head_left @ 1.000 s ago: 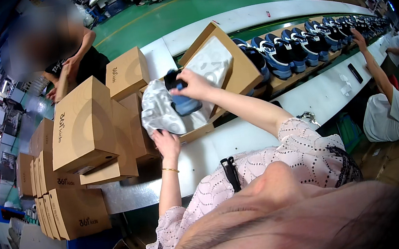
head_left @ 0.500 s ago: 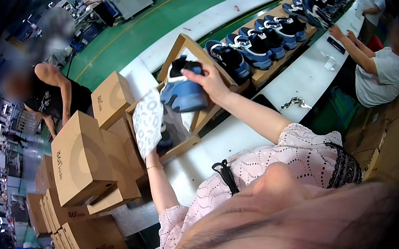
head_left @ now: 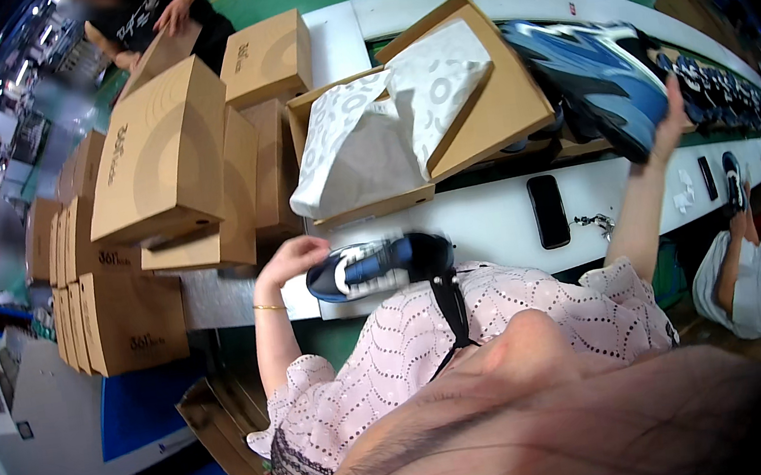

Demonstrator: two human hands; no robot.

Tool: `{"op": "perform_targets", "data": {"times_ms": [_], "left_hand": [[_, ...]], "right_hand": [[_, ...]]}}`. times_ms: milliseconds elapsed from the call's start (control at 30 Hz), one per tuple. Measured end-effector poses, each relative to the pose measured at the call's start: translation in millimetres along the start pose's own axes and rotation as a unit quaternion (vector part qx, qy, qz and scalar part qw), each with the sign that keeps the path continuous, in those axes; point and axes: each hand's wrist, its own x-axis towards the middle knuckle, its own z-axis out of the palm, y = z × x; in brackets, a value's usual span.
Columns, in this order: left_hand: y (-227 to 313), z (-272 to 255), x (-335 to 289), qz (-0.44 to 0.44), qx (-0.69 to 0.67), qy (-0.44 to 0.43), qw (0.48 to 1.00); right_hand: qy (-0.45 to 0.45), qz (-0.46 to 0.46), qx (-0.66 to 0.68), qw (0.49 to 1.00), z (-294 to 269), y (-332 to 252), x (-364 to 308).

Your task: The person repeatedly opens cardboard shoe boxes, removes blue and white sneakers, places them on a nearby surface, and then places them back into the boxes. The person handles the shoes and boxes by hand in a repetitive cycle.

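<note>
My right hand (head_left: 667, 121) is raised at the right, closed on the end of a blue sneaker (head_left: 604, 82) with a dark and white upper. My left hand (head_left: 293, 260) has its fingers curled at the toe of a second blue, black and white sneaker (head_left: 379, 266), which lies sideways close to my chest; its heel end is smeared. Beyond it stands an open cardboard shoebox (head_left: 377, 205), its lid tilted back to the right. White patterned tissue paper (head_left: 354, 141) spreads over the inside and the lid, hiding what is beneath.
Closed shoeboxes (head_left: 157, 156) are stacked at the left, with a co-worker's hand (head_left: 175, 16) behind them. A black phone (head_left: 547, 211) and keys (head_left: 596, 224) lie on the white table (head_left: 493, 224). A row of sneakers (head_left: 724, 91) runs off right, where another person (head_left: 752, 282) sits.
My right hand has swung from over the shoebox to the far right. My left hand has let go of the tissue paper and is now at a sneaker near me. The view has turned.
</note>
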Motion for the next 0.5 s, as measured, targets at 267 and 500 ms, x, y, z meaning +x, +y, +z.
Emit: {"op": "perform_targets", "data": {"times_ms": [267,500], "left_hand": [[80,6,75,0.289,0.377,0.341,0.811],[45,20,165,0.01,0.387,0.099,0.917]], "right_hand": [[-0.069,-0.265,-0.445,0.853,-27,7,-22],[-0.117,-0.216,-0.271,0.931,20,-7,-50]]}}
